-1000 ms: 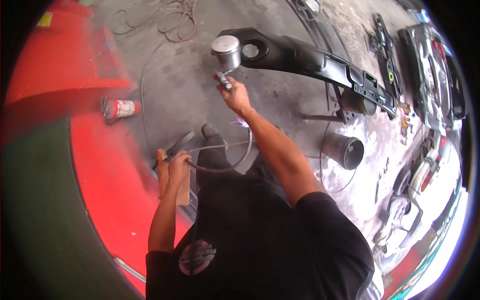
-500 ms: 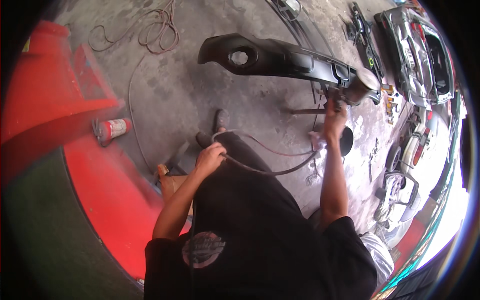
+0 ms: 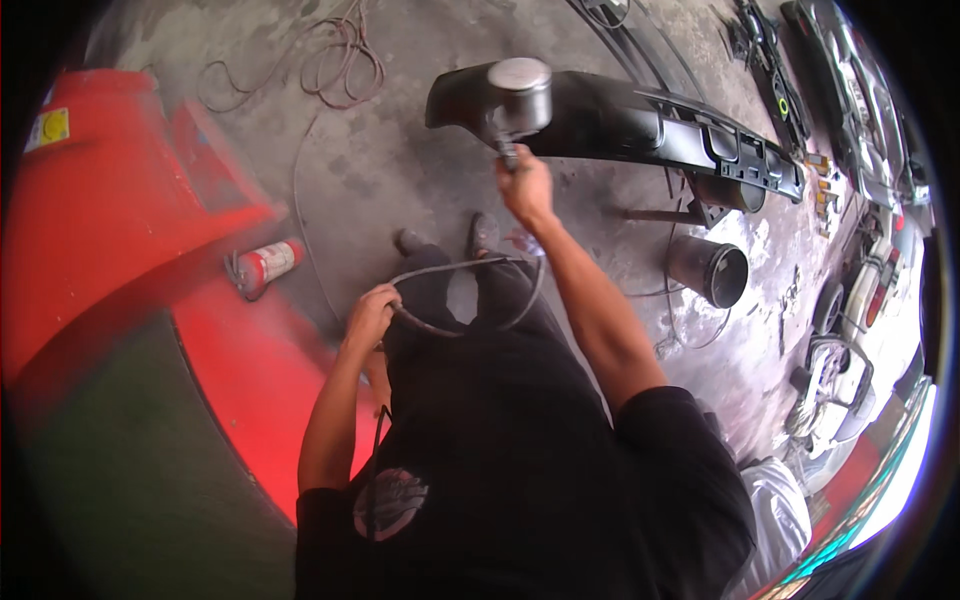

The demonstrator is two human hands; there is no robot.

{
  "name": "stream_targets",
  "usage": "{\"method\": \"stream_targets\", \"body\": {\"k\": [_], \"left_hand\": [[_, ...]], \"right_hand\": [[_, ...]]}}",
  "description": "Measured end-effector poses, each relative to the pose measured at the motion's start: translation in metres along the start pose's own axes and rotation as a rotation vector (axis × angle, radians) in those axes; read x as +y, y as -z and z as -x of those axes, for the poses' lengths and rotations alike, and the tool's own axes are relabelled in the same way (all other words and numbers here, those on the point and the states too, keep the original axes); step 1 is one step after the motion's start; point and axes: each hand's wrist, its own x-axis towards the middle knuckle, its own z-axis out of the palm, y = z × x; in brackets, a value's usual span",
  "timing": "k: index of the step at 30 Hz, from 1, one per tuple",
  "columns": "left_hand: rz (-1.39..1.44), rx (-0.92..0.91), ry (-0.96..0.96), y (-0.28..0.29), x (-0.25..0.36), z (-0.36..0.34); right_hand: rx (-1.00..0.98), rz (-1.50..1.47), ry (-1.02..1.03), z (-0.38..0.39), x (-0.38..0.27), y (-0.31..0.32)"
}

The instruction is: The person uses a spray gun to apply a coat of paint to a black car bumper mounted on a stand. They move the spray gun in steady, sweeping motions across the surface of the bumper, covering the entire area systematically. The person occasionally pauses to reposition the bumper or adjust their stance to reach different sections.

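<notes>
The right hand (image 3: 526, 190), a little above the middle of the frame, has its fingers curled closed around the handle of a spray gun (image 3: 508, 155) topped by a silver cup (image 3: 522, 98). The cup overlaps the left part of a long black bumper (image 3: 615, 125), which stretches across the upper middle toward the upper right; whether the gun touches it I cannot tell. Left of centre, the left hand (image 3: 372, 314) has its fingers wrapped around a grey hose (image 3: 428, 327), which loops across the dark trousers toward the right wrist. A dark bucket (image 3: 708, 270) lies tipped on its side at centre right. A red fire extinguisher (image 3: 270, 263) sits at centre left, beside red bodywork (image 3: 150, 200). Thin tubing (image 3: 345, 75) lies coiled on the concrete floor (image 3: 430, 40), upper left.
</notes>
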Motion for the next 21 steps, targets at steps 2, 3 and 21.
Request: {"method": "stream_targets", "body": {"k": [2,3,21], "left_hand": [[-0.018,-0.019,0.0,0.025,-0.014,0.004],[-0.018,-0.027,-0.01,0.038,-0.023,0.003],[0.04,-0.398,-0.242,0.175,-0.103,-0.117]], "right_hand": [[-0.066,-0.124,0.083,-0.007,-0.017,-0.04],[-0.094,-0.16,0.062,-0.009,-0.025,-0.049],[0.719,0.646,-0.393,-0.055,-0.076,0.063]]}}
